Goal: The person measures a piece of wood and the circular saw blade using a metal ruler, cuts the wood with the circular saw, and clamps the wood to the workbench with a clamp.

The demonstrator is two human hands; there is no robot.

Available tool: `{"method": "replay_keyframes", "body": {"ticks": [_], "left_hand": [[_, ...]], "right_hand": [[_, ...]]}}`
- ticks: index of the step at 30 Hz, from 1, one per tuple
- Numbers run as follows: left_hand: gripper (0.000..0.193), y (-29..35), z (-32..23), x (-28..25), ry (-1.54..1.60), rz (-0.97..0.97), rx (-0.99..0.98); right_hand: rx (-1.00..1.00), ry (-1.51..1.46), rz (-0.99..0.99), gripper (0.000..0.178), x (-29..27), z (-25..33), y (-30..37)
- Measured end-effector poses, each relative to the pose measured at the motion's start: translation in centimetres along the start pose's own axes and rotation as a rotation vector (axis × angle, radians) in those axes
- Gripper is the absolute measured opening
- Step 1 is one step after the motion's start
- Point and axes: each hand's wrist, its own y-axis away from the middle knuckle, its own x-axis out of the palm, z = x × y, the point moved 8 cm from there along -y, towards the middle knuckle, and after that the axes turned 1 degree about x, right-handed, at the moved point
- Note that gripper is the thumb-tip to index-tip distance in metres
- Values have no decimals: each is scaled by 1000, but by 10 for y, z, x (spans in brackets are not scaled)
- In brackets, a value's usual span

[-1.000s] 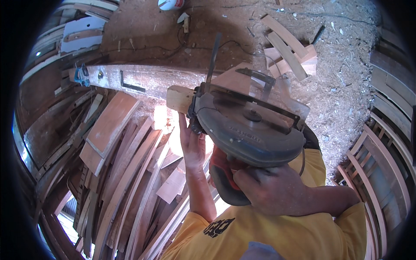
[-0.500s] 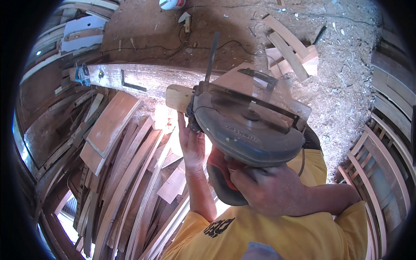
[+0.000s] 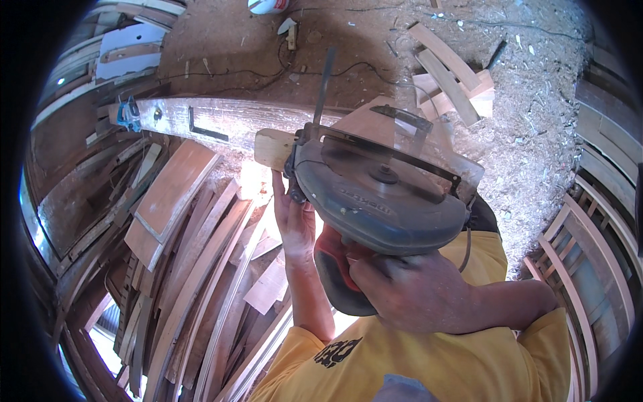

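A dark circular saw (image 3: 402, 214) with a red-and-black handle (image 3: 338, 278) is held up in front of my chest. My right hand (image 3: 422, 291) is closed around that handle. At the saw's front end, a pale wooden piece (image 3: 273, 149) with a rounded end sticks out to the left. My left hand (image 3: 298, 221) is below this piece, one finger reaching up against its lower edge. The saw's front hides the rest of its grip. From the saw's front, a thin metal bar (image 3: 325, 87) points up. The saw covers most of the wood behind it.
A long plank bench (image 3: 234, 124) crosses behind the saw, bearing a blue tool (image 3: 128, 114) and a dark square (image 3: 201, 127). Timber offcuts (image 3: 194, 261) pile up at left. Curved wood pieces (image 3: 455, 74) lie on the sawdust-covered floor, and a cable (image 3: 365, 65) runs across it. Curved frames (image 3: 576, 261) stand at right.
The saw and the wooden piece have shifted slightly to the left, along with both hands. My grips look the same.
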Motion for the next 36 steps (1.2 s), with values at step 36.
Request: {"method": "replay_keyframes", "body": {"ticks": [36], "left_hand": [[82, -16, 12, -51, -48, -35, -27]], "right_hand": [[35, -13, 95, 22, 17, 5, -20]]}}
